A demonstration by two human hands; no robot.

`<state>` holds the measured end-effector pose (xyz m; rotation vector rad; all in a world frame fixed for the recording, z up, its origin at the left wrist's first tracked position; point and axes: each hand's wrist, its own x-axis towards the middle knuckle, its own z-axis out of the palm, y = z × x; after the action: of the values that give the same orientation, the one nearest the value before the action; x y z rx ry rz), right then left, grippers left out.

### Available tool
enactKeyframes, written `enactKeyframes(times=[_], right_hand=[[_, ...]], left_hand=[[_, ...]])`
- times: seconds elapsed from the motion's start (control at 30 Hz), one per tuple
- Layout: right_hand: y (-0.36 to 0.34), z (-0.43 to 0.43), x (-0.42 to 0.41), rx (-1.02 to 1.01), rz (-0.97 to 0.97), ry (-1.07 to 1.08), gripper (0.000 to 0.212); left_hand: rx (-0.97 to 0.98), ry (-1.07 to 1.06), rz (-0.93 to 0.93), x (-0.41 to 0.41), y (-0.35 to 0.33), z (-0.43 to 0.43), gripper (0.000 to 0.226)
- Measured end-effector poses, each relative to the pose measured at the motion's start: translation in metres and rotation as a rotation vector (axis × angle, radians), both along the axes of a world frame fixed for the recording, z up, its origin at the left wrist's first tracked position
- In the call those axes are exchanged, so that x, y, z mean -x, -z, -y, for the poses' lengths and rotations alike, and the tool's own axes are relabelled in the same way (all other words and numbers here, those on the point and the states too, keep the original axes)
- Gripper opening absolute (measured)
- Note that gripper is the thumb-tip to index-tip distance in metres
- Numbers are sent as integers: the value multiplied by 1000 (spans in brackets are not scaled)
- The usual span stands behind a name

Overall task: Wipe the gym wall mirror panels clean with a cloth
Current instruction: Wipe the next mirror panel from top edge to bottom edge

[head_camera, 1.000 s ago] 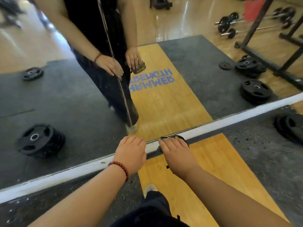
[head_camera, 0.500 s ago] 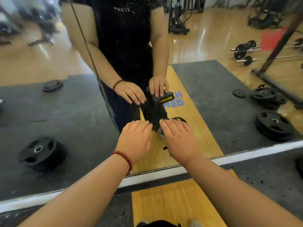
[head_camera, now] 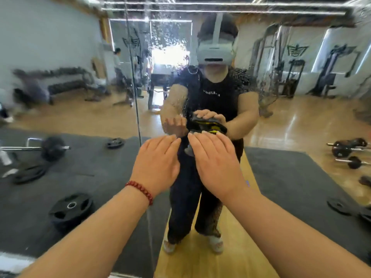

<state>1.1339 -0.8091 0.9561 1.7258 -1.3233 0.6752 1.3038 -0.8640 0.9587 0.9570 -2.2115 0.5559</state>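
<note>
A black weight plate [head_camera: 70, 207] lies flat on the dark rubber mat [head_camera: 60, 177], with a smaller plate [head_camera: 115, 142] farther back and a loaded barbell [head_camera: 48, 147] to the left. Dumbbells [head_camera: 348, 150] rest on the glossy wooden floor [head_camera: 301, 125] at right. Black weight machines [head_camera: 329, 77] stand along the far wall.

a: mirror [head_camera: 301, 161]?
b: glossy glass, speckled with droplets near the top.
a: cloth [head_camera: 189, 150]?
b: dark, soft fabric, matt.
a: bracelet [head_camera: 140, 190]?
b: smooth red beads, slight sheen.
a: reflected floor?
b: shiny wood; mats matt, rubbery.
</note>
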Motion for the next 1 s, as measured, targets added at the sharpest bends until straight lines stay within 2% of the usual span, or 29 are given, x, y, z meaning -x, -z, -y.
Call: enactKeyframes(times=[0.23,0.53,0.7,0.83,1.0], right_hand=[[-89,15,12,205,-163,-53,42],[-219,47,16,483,-276,-23,42],[-277,71,15,517,-375,57,46],[-314,86,9,582,-368,121,41],[-356,99,-7,560,-378,192,48]], left_hand=[[210,-14,-72,8,-85,7,47],[455,26,-175,10,-211,44,55],[577,64,-210,3,-271,73,52],[674,83,-224,-13,-305,95,48],[692,78,-222,-33,-349,113,50]])
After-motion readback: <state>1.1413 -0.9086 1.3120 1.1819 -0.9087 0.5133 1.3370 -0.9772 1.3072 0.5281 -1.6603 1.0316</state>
